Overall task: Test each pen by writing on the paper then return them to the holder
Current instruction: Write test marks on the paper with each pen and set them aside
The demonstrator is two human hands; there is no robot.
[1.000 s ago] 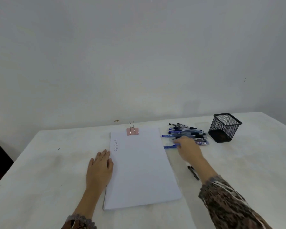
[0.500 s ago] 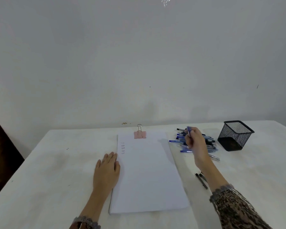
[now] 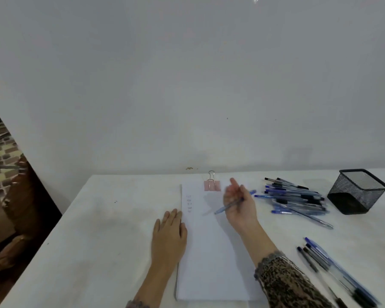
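A white stack of paper (image 3: 211, 252) lies on the table, clipped at its far edge, with a few small scribbles near its upper left. My left hand (image 3: 169, 236) rests flat on the paper's left edge. My right hand (image 3: 239, 205) hovers over the upper part of the paper and holds a blue pen (image 3: 227, 207), tip pointing left and down. A pile of several blue and black pens (image 3: 296, 196) lies to the right of the paper. The black mesh holder (image 3: 357, 191) stands beyond the pile, and no pens show inside it.
A pink binder clip (image 3: 212, 185) holds the paper's far edge. A few more pens (image 3: 333, 270) lie at the near right of the white table (image 3: 111, 230). A plain wall rises behind; the table's left edge drops to dark floor.
My right hand lifted a blue pen from the pile and carried it left over the paper. My left hand stayed on the paper's edge. The camera view shifted left.
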